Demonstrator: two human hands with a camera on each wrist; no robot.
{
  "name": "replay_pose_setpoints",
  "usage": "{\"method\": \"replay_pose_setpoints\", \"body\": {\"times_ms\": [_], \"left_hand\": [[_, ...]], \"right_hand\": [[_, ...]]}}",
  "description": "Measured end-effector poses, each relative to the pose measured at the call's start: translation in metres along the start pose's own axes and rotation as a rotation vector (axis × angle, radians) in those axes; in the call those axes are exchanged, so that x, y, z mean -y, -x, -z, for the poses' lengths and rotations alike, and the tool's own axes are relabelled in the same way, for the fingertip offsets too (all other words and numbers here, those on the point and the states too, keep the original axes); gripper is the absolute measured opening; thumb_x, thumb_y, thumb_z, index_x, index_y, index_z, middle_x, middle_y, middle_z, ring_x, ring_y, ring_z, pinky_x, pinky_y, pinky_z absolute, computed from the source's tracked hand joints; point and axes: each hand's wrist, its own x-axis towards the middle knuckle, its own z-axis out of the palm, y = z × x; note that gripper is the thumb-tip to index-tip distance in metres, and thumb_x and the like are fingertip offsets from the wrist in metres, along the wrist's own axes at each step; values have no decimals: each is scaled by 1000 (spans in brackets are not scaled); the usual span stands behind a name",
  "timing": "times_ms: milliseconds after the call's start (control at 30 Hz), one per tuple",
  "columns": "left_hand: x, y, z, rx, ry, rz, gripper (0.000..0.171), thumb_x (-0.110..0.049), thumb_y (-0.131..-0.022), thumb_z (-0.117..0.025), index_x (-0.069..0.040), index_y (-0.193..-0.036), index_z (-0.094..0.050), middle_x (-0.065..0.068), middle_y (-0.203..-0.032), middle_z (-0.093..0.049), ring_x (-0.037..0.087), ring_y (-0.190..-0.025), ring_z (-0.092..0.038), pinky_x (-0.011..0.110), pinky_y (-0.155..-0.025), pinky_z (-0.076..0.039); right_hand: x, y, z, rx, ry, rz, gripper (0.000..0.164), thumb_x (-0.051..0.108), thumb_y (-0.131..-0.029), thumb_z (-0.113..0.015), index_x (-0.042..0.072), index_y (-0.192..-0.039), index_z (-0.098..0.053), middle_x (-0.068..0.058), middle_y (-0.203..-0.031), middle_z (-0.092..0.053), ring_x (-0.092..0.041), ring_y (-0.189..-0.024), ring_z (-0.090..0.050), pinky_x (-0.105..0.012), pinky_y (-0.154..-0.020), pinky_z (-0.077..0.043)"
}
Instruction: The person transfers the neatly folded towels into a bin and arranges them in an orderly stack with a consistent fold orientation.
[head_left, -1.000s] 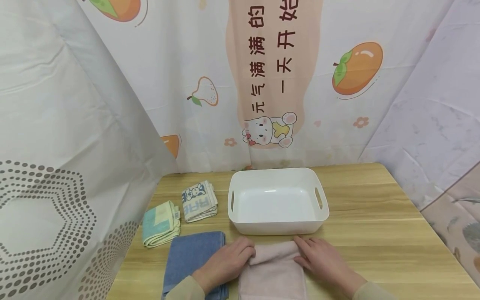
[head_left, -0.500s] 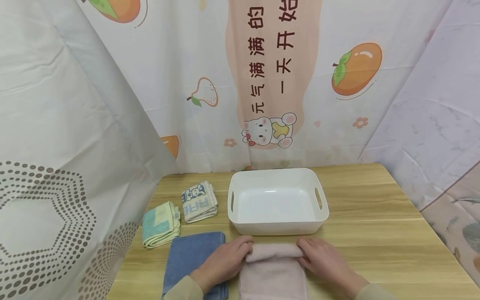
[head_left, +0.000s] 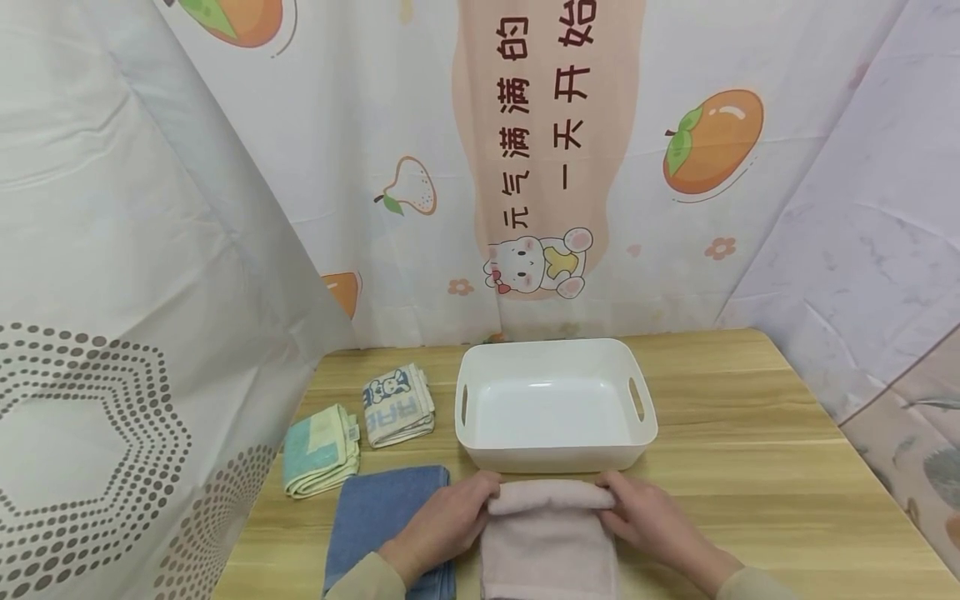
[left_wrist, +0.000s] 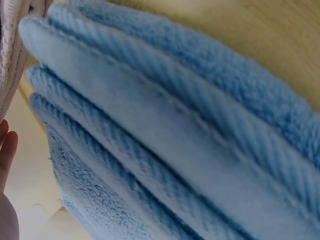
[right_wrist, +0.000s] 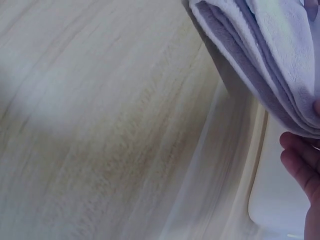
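1. Pinching both ends of the pale pink terry towel (head_left: 551,554), the left hand (head_left: 448,512) and right hand (head_left: 647,512) are working together.
2. On the wood-grain table (head_left: 750,467), the towel is lying just before the white rectangular plastic basket (head_left: 555,460).
3. Beside it, the folded blue terry towel (head_left: 386,508) is resting leftward.
4. The rolled far edge (head_left: 551,496) is spanning both hands; even tension should be keeping it straight.

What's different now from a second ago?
The far edge of the pink towel, a slanted, rumpled fold before, is now a straighter, fuller roll, with the left hand and right hand gripping its ends. The white basin, blue towel, green-yellow towel and cartoon-print towel stayed put.
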Motion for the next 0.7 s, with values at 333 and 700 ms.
{"method": "replay_pose_setpoints", "body": {"times_ms": [333,700], "left_hand": [[-3,-3,3,-94,132,45,33,0,-92,-71,-14,-115,-51,-2,-117,-63,7,-91,-64,20,-75,-53],[-10,-12,13,-113,516,258,33,9,-94,-61,-13,-118,-52,5,-113,-66,15,-99,-69,28,-80,-60]], "right_hand": [[0,-2,3,-58,-271,-84,41,-4,-81,-79,18,-107,-56,14,-93,-64,5,-82,-56,-23,-63,-54],[0,-8,11,-48,-499,-190,35,-1,-88,-77,14,-111,-56,1,-94,-66,1,-82,-59,-23,-65,-55]]}}
